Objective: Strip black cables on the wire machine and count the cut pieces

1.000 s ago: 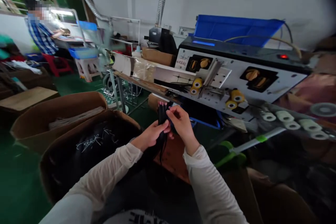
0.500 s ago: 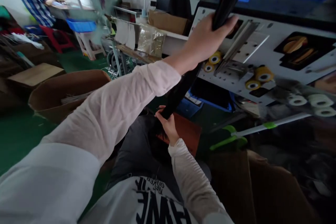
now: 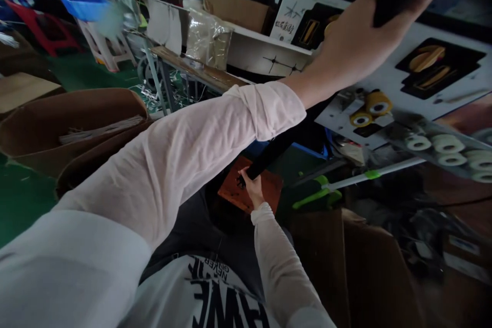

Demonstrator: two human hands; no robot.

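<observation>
Left hand (image 3: pixel 346 46) was clamped on the upper end of a black cable bundle (image 3: pixel 282 143), right hand (image 3: pixel 249 187) closed on its lower end, bundle stretched diagonally across the body, in both hands, short of the roller machine panel (image 3: pixel 400 77) at far right.

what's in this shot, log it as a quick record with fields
left hand: raised high, gripping the upper part of a black cable bundle
right hand: low, gripping the bundle's lower end, above an orange board
bundle: stretched diagonally across the view, in front of the person's body
machine: white panel behind the raised left hand, with yellow rollers
box: open cardboard, on the left
floor: green
</observation>
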